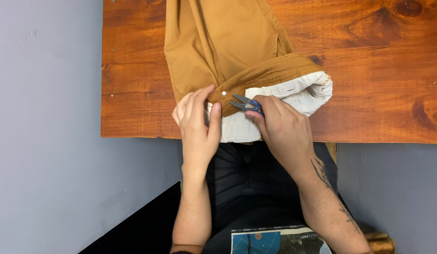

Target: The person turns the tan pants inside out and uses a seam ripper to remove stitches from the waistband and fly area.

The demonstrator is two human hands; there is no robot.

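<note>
A pair of tan trousers (218,37) lies on the wooden table (378,80), waistband toward me, with the white inner lining (298,94) turned out. My left hand (197,124) pinches the waistband beside a small white button (223,93). My right hand (282,129) holds small blue-handled thread snips (246,104), their metal blades pointing left at the waistband edge near the button.
The table's front edge (134,136) runs just below my hands. A grey floor lies to the left and right. My lap in dark jeans sits under the table edge. Something tan (380,240) lies on the floor at the lower right.
</note>
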